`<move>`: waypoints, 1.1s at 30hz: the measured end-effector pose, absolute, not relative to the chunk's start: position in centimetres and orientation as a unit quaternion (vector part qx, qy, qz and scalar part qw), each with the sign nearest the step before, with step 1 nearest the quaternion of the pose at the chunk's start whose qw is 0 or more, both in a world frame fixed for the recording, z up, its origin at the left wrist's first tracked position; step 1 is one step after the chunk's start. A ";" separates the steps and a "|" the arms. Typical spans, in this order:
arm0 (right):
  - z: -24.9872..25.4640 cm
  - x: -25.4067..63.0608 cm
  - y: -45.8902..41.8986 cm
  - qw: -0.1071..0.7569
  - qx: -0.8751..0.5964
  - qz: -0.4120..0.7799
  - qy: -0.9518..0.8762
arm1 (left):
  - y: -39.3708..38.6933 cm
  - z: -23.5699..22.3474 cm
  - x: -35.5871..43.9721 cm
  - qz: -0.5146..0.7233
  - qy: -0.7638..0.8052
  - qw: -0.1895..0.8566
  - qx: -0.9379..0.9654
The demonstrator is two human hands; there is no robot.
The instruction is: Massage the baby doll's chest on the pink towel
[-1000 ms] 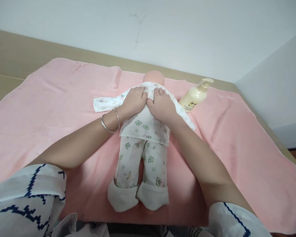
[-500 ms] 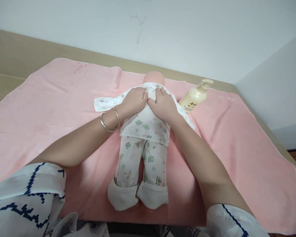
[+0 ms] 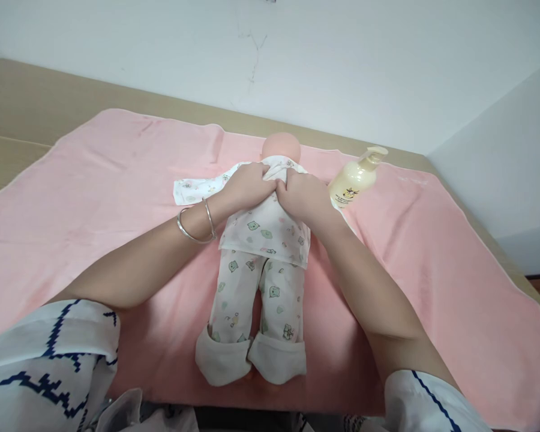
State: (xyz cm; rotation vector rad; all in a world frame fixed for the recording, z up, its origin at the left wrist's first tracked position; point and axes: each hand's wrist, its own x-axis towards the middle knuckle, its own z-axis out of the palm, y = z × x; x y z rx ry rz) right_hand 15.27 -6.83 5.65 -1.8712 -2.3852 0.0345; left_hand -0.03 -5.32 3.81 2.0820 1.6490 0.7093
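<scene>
A baby doll [image 3: 281, 146] lies on its back on a pink towel [image 3: 94, 192], head away from me, dressed in a white printed top [image 3: 265, 231] and matching trousers [image 3: 254, 300]. My left hand [image 3: 246, 187] and my right hand [image 3: 306, 195] meet on the doll's chest. The fingers of both are curled and pinch the top's fabric near the collar. Two silver bangles [image 3: 195, 221] hang on my left wrist.
A cream pump bottle [image 3: 354, 178] lies on the towel just right of the doll's shoulder. The towel covers a wooden surface [image 3: 13, 102] that meets a white wall behind and at the right. My patterned sleeves [image 3: 49, 354] fill the bottom corners.
Both hands went from lying flat on the doll's chest to curling their fingers and bunching the top's fabric near the collar. The doll and bottle have not moved.
</scene>
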 end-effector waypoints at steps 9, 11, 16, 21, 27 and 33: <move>5.0 15.4 -6.7 0.063 -0.616 -0.010 -0.785 | -4.8 2.0 0.3 0.290 0.580 0.113 0.752; 4.6 15.8 -5.5 0.082 -0.623 0.033 -0.777 | -5.0 1.9 0.7 0.276 0.579 0.082 0.763; 4.4 16.8 -3.9 0.092 -0.612 0.079 -0.782 | -5.8 2.7 1.3 0.241 0.570 0.055 0.784; 6.2 16.5 -6.1 0.017 -0.596 0.047 -0.802 | -5.5 3.3 0.7 0.255 0.583 0.107 0.764; 7.3 15.3 -8.0 -0.027 -0.584 -0.024 -0.811 | -4.3 2.8 -0.3 0.261 0.575 0.147 0.761; 5.5 16.4 -4.6 0.047 -0.608 0.055 -0.790 | -5.2 2.7 0.8 0.237 0.582 0.076 0.774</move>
